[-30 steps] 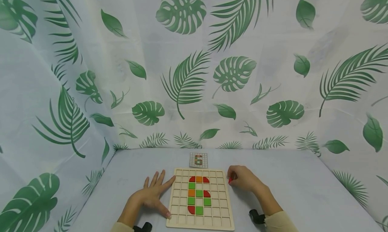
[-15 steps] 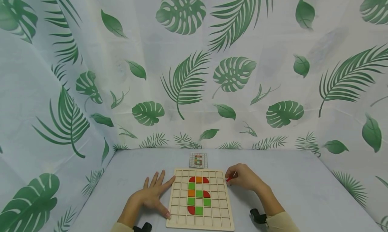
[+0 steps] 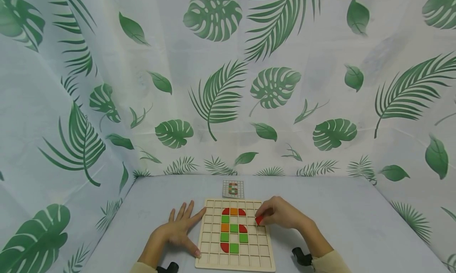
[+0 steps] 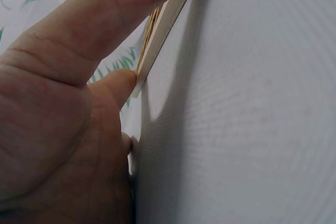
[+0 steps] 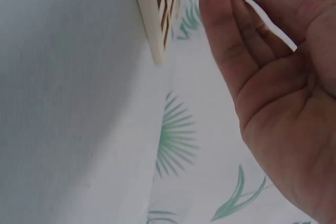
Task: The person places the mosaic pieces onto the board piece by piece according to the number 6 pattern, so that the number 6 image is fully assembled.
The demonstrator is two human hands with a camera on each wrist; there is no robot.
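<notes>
A square wooden grid board [image 3: 256, 261] lies on the table, with green, orange and red tiles set in its cells. Fingers spread, my left hand [image 3: 178, 227] touches the board's left edge with its thumb and index finger; the left wrist view shows that wooden edge [image 4: 157, 45] close by. Over the board's right part, my right hand [image 3: 283, 213] pinches a red tile [image 3: 259, 220] between thumb and fingertips. In the right wrist view the right hand [image 5: 283, 87] is beside the board's corner [image 5: 152, 30], and the tile is not visible there.
Behind the board lies a small card [image 3: 233, 188] printed with a coloured grid pattern. A pale cloth covers the table [image 3: 338, 225], and a leaf-patterned curtain [image 3: 228, 106] stands behind and at the sides. Each wrist wears a black device [image 3: 302, 256].
My right hand has moved left with the red tile, from beside the board's right edge to above its right cells. The left hand has stayed in place.
</notes>
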